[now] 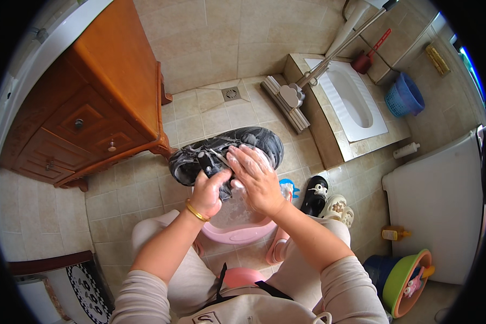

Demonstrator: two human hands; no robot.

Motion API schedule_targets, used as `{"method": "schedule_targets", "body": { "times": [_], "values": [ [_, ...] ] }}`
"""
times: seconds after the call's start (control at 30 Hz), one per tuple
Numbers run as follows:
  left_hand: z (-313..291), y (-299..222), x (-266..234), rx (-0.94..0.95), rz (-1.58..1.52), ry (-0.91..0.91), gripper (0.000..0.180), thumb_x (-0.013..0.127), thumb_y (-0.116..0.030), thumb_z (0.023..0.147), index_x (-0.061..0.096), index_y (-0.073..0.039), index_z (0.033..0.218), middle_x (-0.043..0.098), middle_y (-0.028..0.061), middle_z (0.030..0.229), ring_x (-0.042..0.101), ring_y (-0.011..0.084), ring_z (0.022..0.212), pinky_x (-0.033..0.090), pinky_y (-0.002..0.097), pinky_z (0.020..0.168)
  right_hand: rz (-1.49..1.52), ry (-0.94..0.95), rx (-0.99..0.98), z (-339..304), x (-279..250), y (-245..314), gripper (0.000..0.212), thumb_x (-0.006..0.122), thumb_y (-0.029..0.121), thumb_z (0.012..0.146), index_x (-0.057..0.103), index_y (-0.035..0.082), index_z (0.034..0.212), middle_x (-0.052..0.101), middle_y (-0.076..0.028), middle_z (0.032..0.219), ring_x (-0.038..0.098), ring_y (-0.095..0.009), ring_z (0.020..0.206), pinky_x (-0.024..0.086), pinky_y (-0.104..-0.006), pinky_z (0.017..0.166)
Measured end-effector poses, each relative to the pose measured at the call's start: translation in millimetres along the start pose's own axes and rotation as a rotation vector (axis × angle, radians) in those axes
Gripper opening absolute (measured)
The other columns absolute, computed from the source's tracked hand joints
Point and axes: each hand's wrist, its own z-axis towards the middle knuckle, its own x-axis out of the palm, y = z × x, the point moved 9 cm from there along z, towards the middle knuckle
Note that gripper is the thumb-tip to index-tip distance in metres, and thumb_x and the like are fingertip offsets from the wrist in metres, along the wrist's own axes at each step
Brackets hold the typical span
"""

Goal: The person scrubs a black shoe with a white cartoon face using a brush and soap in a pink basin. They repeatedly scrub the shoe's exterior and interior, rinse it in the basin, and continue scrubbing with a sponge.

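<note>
A black sneaker (210, 144) streaked with white lather is held in front of me, over the far side of a pink basin (240, 235) of cloudy, sudsy water. My left hand (208, 194), with a gold bangle at the wrist, is closed on the shoe's near side by the tongue, thumb on top. Lather covers the fingers of my right hand (258, 181), which lie stretched flat across the shoe's upper, near the laces. Beneath my hands the shoe's near part is hidden. Right of the basin, a blue object (289, 188) with white foam on it is partly covered by my arm.
A black clog (314, 197) and a cream clog (336, 208) stand to the right. Beyond are a mop (286, 102), a squat toilet (351, 100) and a blue basket (405, 96). A wooden cabinet (110, 81) rises at left; stacked basins (397, 286) sit at lower right.
</note>
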Motion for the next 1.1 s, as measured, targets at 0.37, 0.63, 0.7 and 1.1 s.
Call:
{"method": "schedule_targets", "body": {
  "times": [0.37, 0.63, 0.7, 1.1],
  "values": [
    [-6.7, 21.4, 0.2, 0.046, 0.312, 0.017, 0.034, 0.050, -0.001, 0.086, 0.051, -0.003, 0.120, 0.057, 0.0041, 0.111, 0.055, 0.0124, 0.100, 0.046, 0.0288, 0.087, -0.040, -0.110, 0.126, 2.0, 7.2, -7.6, 0.042, 0.059, 0.015, 0.080, 0.055, 0.002, 0.120, 0.054, -0.013, 0.126, 0.048, -0.030, 0.118, 0.032, -0.0448, 0.105],
    [4.1, 23.9, -9.1, -0.269, -0.376, -0.144, 0.025, 0.052, -0.011, 0.088, 0.057, -0.003, 0.112, 0.063, 0.0076, 0.105, 0.063, 0.0206, 0.093, 0.052, 0.0347, 0.082, -0.151, -0.133, 0.125, 19.7, -15.4, -25.9, 0.035, 0.057, 0.022, 0.082, 0.059, 0.008, 0.115, 0.057, -0.009, 0.120, 0.049, -0.029, 0.116, 0.032, -0.0465, 0.103],
    [6.1, 32.4, -9.8, -0.287, -0.367, -0.053, 0.027, 0.052, -0.016, 0.088, 0.057, -0.005, 0.112, 0.064, 0.0080, 0.106, 0.062, 0.0211, 0.096, 0.050, 0.0359, 0.086, -0.086, -0.176, 0.216, 15.6, -20.8, -51.3, 0.032, 0.056, 0.020, 0.083, 0.060, 0.006, 0.112, 0.059, -0.012, 0.116, 0.050, -0.032, 0.114, 0.033, -0.0476, 0.102],
    [3.6, 30.6, 0.0, -0.315, -0.567, -0.012, 0.034, 0.048, -0.024, 0.092, 0.055, -0.003, 0.118, 0.061, 0.0118, 0.115, 0.060, 0.0261, 0.103, 0.048, 0.0406, 0.092, 0.512, -0.637, 0.519, -12.5, -27.4, -87.4, 0.037, 0.037, 0.021, 0.096, 0.051, -0.002, 0.121, 0.049, -0.021, 0.125, 0.045, -0.032, 0.119, 0.032, -0.0374, 0.102]
  ]
}}
